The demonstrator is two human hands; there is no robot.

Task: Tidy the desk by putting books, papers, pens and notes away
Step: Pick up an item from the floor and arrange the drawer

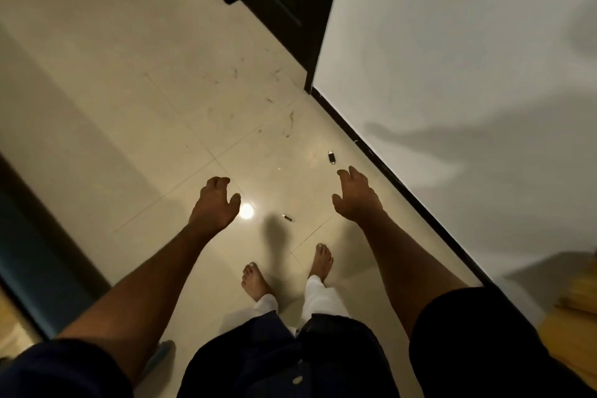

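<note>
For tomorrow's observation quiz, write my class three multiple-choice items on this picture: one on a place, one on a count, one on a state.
1. Where does the small dark object lie?
A. On the floor, near the dark skirting
B. On a desk
C. In a drawer

2. How many bare feet show?
A. One
B. Two
C. None

3. What do the left hand and the right hand hold?
A. Nothing
B. A book each
C. One sheet of paper between them

Answers:
1 A: it rests on the tiles, close to the skirting and just beyond the right hand.
2 B: the left foot and the right foot stand on the tiles.
3 A: both hands hang over the floor with loosely curled, empty fingers.
</note>
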